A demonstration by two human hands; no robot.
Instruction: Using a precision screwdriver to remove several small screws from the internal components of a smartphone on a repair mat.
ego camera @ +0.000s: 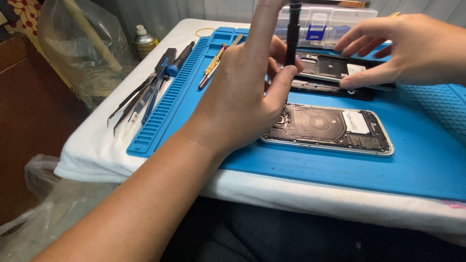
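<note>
The left hand (242, 92) is clenching one black screwdriver (293, 29) upright between thumb and fingers, its tip hidden behind the thumb at the upper edge of one opened phone (330, 128). That phone is lying back-off on the blue work mat (301, 165), at about four o'clock from the left hand. The right hand (412, 48), at two o'clock, is resting open, fingers spread, touching a second opened phone (335, 73) without gripping it. At ten o'clock, one brass-handled screwdriver (213, 65), one blue-handled screwdriver (180, 58) and what look like two tweezers (138, 99) are lying. One small oil can (144, 41) is standing at eleven o'clock.
</note>
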